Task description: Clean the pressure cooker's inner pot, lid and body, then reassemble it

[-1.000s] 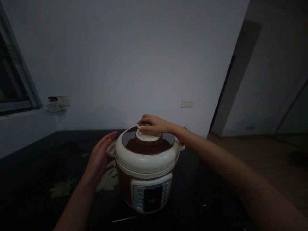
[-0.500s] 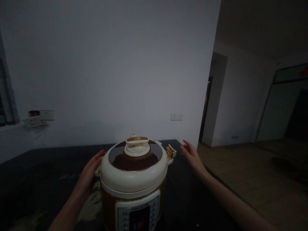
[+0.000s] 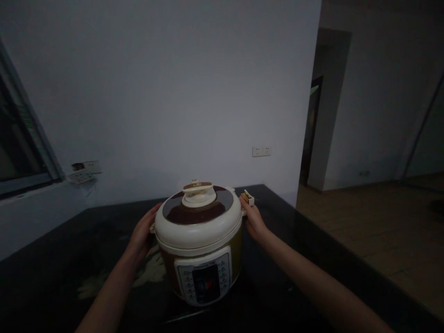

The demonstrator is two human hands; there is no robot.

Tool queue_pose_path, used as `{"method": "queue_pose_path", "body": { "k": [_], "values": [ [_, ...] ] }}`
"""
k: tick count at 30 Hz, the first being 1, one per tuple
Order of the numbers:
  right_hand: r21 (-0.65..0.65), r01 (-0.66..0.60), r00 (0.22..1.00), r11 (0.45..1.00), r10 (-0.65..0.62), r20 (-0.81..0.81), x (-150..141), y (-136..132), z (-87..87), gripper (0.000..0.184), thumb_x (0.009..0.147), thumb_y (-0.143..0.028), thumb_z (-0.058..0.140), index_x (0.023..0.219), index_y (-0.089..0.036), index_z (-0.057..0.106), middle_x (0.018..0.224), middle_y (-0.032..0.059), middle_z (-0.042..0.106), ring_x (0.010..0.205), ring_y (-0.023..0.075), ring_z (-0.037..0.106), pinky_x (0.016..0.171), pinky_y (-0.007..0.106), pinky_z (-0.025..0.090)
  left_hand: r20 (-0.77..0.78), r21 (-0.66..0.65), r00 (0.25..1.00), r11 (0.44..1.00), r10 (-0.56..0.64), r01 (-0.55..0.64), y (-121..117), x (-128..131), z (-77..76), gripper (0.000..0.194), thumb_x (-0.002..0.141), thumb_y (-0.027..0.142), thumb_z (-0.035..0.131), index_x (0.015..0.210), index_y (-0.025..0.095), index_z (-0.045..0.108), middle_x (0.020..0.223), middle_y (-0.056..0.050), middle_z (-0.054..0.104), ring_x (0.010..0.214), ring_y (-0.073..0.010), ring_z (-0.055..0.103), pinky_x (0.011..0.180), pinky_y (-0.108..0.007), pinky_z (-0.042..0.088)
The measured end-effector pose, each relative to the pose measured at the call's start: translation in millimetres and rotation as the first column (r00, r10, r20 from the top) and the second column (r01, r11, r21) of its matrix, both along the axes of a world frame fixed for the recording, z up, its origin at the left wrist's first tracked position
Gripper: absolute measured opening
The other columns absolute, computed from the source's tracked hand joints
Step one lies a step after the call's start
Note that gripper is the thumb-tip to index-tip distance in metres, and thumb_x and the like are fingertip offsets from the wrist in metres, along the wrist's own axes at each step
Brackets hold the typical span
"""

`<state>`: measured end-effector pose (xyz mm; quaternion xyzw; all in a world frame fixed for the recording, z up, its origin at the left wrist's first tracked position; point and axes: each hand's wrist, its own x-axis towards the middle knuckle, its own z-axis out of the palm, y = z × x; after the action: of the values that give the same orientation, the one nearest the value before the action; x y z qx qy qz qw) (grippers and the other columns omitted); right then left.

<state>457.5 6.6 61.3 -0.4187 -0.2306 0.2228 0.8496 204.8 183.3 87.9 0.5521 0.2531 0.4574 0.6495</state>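
An electric pressure cooker (image 3: 199, 236) stands upright on a dark, glossy table (image 3: 277, 286). Its lid is on, cream-rimmed with a brown top and a raised knob handle (image 3: 198, 194). A control panel (image 3: 206, 281) on the front faces me. My left hand (image 3: 144, 233) is closed around the side handle at the left, its fingertips partly hidden behind the cooker. On the other side, my right hand (image 3: 255, 221) grips the right handle, just under a small cream-and-brown latch-like piece (image 3: 247, 198) that sticks out there.
Behind the table is a pale wall (image 3: 194, 92) with a double socket (image 3: 261, 151). Further sockets (image 3: 83, 172) hang at the left, near a window (image 3: 21, 134). Right of the table's edge lies a wooden floor (image 3: 374, 226), with a doorway (image 3: 312, 134) beyond.
My right hand has come in from the open air at the right and taken hold of the right handle. My left hand stays at the left handle. The view has tilted down slightly.
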Motion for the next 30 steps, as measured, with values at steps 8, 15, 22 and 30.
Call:
{"method": "queue_pose_path", "body": {
  "k": [8,15,22,30],
  "values": [
    [0.060,0.055,0.996,0.997,-0.050,-0.080,2,6,-1.1,0.033,0.052,-0.037,0.078,0.076,-0.019,0.064,0.073,-0.0007,0.069,0.067,0.0150,0.061,0.069,0.027,0.047,0.019,-0.032,0.999,0.999,0.027,-0.026,-4,7,3.4,0.037,0.066,0.024,0.069,0.103,0.020,0.069,0.093,-0.001,0.073,0.077,-0.0147,0.067,0.063,-0.019,0.052],
    [0.049,0.082,0.996,0.995,-0.079,-0.052,3,3,0.4,0.027,0.053,-0.034,0.075,0.071,-0.019,0.062,0.064,-0.0017,0.065,0.059,0.0140,0.057,0.062,0.027,0.046,-0.020,-0.037,1.000,0.999,0.000,-0.001,-1,9,6.0,0.037,0.062,0.019,0.067,0.099,0.021,0.070,0.091,-0.001,0.074,0.073,-0.0180,0.067,0.052,-0.020,0.051],
    [0.017,0.116,0.991,0.993,-0.114,-0.069,22,-13,5.6,0.018,0.058,-0.025,0.074,0.071,-0.019,0.063,0.065,-0.0016,0.066,0.061,0.0135,0.060,0.063,0.026,0.047,0.023,-0.059,0.999,0.998,-0.026,0.027,-7,30,-0.2,0.039,0.062,0.017,0.067,0.100,0.020,0.069,0.082,0.001,0.072,0.060,-0.0118,0.062,0.049,-0.018,0.047],
    [-0.023,0.168,0.984,0.985,-0.169,-0.055,74,-62,22.0,0.013,0.061,-0.018,0.075,0.069,-0.017,0.065,0.064,-0.0010,0.067,0.059,0.0122,0.060,0.062,0.025,0.049,0.073,-0.081,0.987,0.986,-0.142,0.148,-47,79,-7.0,0.044,0.061,0.018,0.066,0.105,0.020,0.066,0.089,0.001,0.069,0.066,-0.0097,0.060,0.055,-0.018,0.046]
  ]
}}
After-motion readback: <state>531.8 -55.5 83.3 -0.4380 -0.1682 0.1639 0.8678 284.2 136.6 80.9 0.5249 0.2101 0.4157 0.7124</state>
